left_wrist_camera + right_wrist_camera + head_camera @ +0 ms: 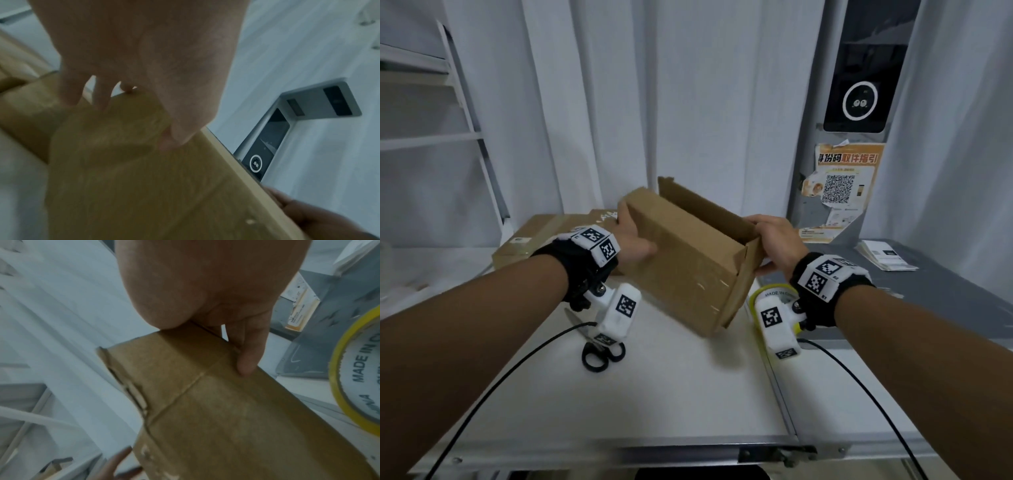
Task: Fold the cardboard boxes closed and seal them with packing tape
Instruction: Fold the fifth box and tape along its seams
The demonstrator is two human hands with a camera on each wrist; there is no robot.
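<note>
At the left centre of the head view, a sealed flat carton is lying on the white table, with black-handled scissors sitting lower down, partly under the wrist camera. Just right of that, the person's left hand is gripping the left end of the open cardboard box, fingers curling over the far edge and thumb pressing the near face. The box is hanging tilted in mid-frame above the table, its back flap standing up. Further right, the right hand is clasping the box's open end, thumb underneath. Below it, a yellow-rimmed packing tape roll is lying on the table.

The box is being carried only by its ends, so a squeeze on the unfolded right end could buckle the loose flaps, or the tilt could let it slip down onto the tape.

The right wrist view is showing the crease and ragged flap edge hidden from the head camera; the left wrist view is showing the left fingertips hooking over the rim.
</note>
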